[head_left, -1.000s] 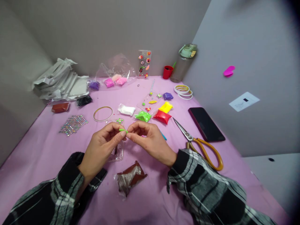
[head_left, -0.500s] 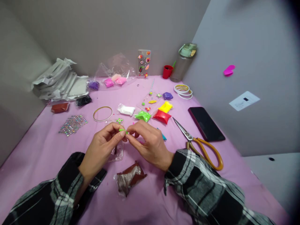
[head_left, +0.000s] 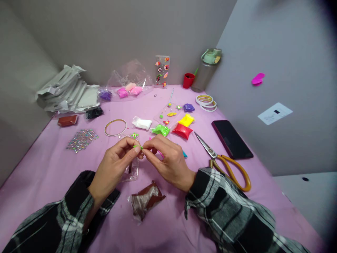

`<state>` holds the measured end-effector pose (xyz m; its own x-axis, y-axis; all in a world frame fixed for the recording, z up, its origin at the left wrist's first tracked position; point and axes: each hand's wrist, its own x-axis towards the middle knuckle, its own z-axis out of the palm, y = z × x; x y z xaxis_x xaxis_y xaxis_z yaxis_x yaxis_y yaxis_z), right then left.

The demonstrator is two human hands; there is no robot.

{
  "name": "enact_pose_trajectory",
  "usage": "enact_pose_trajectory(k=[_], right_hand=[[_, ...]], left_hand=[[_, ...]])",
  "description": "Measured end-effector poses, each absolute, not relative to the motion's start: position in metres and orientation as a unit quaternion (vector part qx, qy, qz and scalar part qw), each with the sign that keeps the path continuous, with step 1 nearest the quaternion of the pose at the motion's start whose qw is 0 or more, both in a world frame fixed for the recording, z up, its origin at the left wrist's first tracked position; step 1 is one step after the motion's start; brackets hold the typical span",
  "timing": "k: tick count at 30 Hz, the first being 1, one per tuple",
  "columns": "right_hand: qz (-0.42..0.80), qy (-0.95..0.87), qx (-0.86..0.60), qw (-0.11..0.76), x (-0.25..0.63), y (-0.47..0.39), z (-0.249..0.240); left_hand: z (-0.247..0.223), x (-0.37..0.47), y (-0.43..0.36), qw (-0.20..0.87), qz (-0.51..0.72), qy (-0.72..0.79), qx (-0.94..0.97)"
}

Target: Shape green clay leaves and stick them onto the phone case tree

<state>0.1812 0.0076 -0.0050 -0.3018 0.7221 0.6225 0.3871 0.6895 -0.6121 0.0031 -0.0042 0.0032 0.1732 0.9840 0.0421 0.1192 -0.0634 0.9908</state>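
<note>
A small, thin piece of green clay (head_left: pixel 138 147) is pinched between the thumb and forefinger of my left hand (head_left: pixel 114 158). My right hand (head_left: pixel 168 158) is closed too, its thumb and fingertip pinching the right end of the same piece. Beneath my hands lies a clear phone case (head_left: pixel 134 174), partly hidden, with a green and white flower (head_left: pixel 134 135) at its far end and a dark brown strip (head_left: pixel 130 168) on it. Closer to me is a brown clay packet (head_left: pixel 147 201). Just beyond my hands sit a green clay packet (head_left: pixel 161 130) and a white one (head_left: pixel 142 123).
Orange-handled scissors (head_left: pixel 222 161) lie open by my right forearm, beside a dark phone (head_left: pixel 231 138). Red (head_left: pixel 182 131) and yellow (head_left: pixel 186 120) packets are ahead. Tape rolls (head_left: pixel 205 102), a red cup (head_left: pixel 188 80) and a bottle (head_left: pixel 205 72) stand farther back; rhinestones (head_left: pixel 82 140) lie left.
My right fingertips have shifted slightly and closed on the end of the green clay. My left hand stays almost where it was.
</note>
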Motion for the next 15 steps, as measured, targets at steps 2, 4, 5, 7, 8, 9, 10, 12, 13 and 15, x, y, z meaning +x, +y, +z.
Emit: enact_pose_trajectory(k=[2, 4, 5, 7, 8, 9, 10, 12, 13, 15], right_hand=[[0.177, -0.788, -0.352, 0.473, 0.1814, 0.0076, -0.0049], [0.179, -0.787, -0.354, 0.473, 0.1816, 0.0076, -0.0055], [0.18, -0.786, -0.353, 0.475, 0.1816, 0.0077, -0.0059], [0.181, -0.785, -0.348, 0.48, 0.1816, 0.0078, -0.0069], [0.181, -0.784, -0.345, 0.483, 0.1815, 0.0079, -0.0072], [0.18, -0.784, -0.342, 0.485, 0.1813, 0.0081, -0.0074], [0.18, -0.785, -0.34, 0.487, 0.1812, 0.0083, -0.0073], [0.178, -0.785, -0.338, 0.488, 0.181, 0.0085, -0.0067], [0.178, -0.785, -0.338, 0.487, 0.1809, 0.0086, -0.0063], [0.178, -0.785, -0.34, 0.486, 0.1809, 0.0087, -0.0054]], left_hand=[[0.0032, 0.0032, -0.0042, 0.495, 0.437, 0.474, 0.583], [0.0029, 0.0032, -0.0041, 0.494, 0.44, 0.475, 0.581], [0.0028, 0.0032, -0.0041, 0.493, 0.441, 0.475, 0.581], [0.0028, 0.003, -0.0042, 0.487, 0.442, 0.477, 0.583], [0.003, 0.0029, -0.0042, 0.485, 0.441, 0.478, 0.584], [0.0033, 0.0029, -0.0041, 0.484, 0.441, 0.48, 0.585], [0.0035, 0.003, -0.004, 0.484, 0.439, 0.481, 0.585], [0.0037, 0.0033, -0.0037, 0.486, 0.437, 0.481, 0.584], [0.0036, 0.0035, -0.0036, 0.488, 0.436, 0.48, 0.584], [0.0032, 0.0038, -0.0035, 0.491, 0.433, 0.479, 0.585]])
